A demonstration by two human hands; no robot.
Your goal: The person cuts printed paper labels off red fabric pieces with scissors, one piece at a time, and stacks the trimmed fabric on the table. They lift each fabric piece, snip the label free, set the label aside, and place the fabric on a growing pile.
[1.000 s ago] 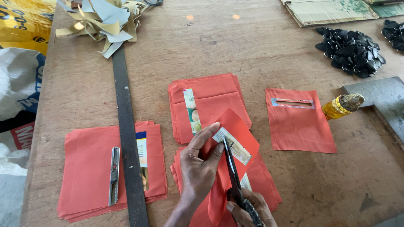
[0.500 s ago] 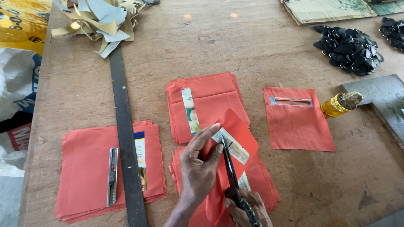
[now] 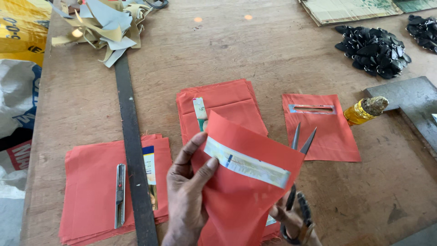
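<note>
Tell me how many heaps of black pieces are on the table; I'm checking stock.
2. One heap of black pieces lies at the table's far right; a second heap sits beyond it, cut off by the picture's right edge. More may lie out of view.

Soft, even daylight fills the frame — bright without harshness. Two small orange light spots sit on the wooden surface near the top edge. Shadows are faint and short beneath the orange fabric piece and the scissors. Focus is sharp at centre — the corners stretch slightly with wide-angle distortion.
</note>
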